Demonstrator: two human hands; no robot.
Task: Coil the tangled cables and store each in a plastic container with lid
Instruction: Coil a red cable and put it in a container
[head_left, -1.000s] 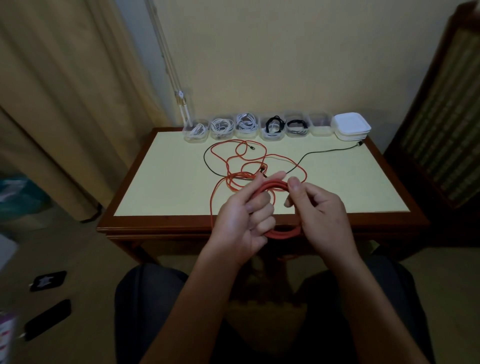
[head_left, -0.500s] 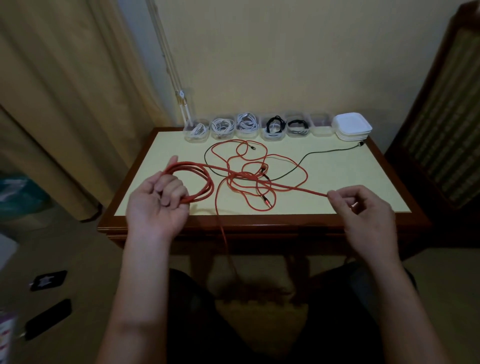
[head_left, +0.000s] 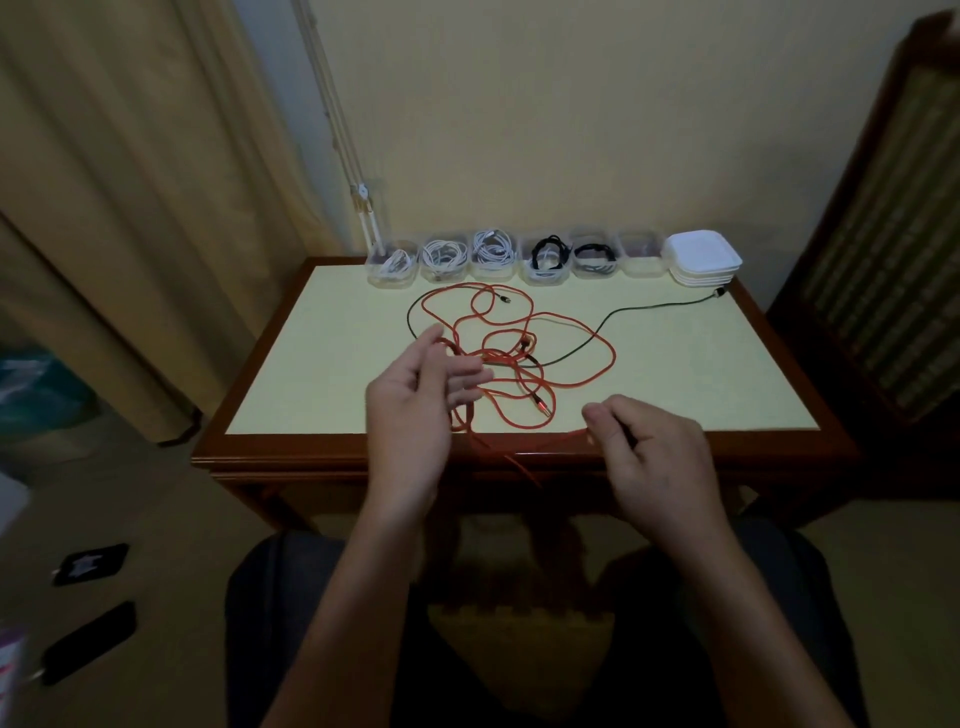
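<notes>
Seated person's view of a wooden table with a pale yellow top (head_left: 332, 364). A thin orange-red cable (head_left: 504, 357) lies in loose, overlapping loops on the middle of the top, crossing itself many times. Two of its small plugs show, one near the rear of the tangle and one near the front, and a strand hangs over the front edge. A thin black cable (head_left: 649, 306) runs from the right rear corner into the tangle. The left hand (head_left: 410, 400) is raised over the left side of the loops, its fingers extended and slightly spread (motion-blurred), with red strands crossing them. The right hand (head_left: 654, 457), at the front edge, pinches one red strand between thumb and forefinger, the other fingers curled. Along the rear edge stands a row of small clear plastic containers (head_left: 641, 270): three hold coiled white cables and two hold coiled black ones (any marking is too small to read). Just right of the row sits a stack of white square lids (head_left: 704, 257).
</notes>
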